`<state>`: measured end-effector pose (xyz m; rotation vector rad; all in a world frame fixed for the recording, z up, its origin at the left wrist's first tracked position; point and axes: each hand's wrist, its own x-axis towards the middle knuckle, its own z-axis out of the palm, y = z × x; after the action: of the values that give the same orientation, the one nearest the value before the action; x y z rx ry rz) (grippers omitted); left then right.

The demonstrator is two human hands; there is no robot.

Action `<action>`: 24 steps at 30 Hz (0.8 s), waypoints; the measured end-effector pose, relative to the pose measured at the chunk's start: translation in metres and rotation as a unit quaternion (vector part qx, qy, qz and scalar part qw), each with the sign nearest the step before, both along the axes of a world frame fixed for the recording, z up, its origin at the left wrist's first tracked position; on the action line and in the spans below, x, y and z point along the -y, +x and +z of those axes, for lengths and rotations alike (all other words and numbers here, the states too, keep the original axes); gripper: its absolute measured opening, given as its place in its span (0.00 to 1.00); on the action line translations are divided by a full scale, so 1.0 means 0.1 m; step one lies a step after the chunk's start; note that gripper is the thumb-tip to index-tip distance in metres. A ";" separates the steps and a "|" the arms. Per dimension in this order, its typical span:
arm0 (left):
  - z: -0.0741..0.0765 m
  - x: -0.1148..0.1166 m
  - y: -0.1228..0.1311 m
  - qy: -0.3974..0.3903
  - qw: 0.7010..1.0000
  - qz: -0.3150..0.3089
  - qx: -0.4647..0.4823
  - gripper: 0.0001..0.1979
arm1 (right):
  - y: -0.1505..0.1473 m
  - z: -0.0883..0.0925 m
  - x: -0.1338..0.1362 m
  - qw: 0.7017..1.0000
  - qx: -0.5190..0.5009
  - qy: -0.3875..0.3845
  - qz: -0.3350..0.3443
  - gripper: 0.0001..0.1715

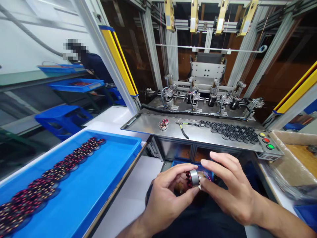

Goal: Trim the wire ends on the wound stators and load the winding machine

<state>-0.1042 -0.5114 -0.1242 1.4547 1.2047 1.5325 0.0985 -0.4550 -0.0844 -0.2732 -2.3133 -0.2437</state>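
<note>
My left hand (168, 195) is closed around a wound motor stator (194, 178), a short cylinder with a silver band and dark red windings on its side. Fine pinkish wire ends stick out from its right side. My right hand (232, 185) is at that side, one digit touching the stator's edge near the wires. Its upper fingers are stretched out and apart, holding nothing that I can see. Both hands are in front of the machine's metal ledge, above my lap.
On the ledge (146, 123) lie two red-wound stators (163, 124), cutters (182, 129) and many dark stators (235, 132). Coloured buttons (266, 140) are at its right end. A blue tray (111, 165) with rows of wound stators stands left, a cardboard box (294, 162) right. A person (95, 64) works behind.
</note>
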 end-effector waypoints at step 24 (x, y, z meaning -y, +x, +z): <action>-0.21 0.17 -0.32 0.090 0.984 0.129 0.087 0.20 | -1.01 -0.42 -1.73 0.929 0.108 -0.281 -0.213 0.23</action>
<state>-0.1361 -0.5282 -0.1450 1.2807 1.2099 1.9469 -0.0021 -0.2817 -0.1261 -1.0905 -2.4760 0.2005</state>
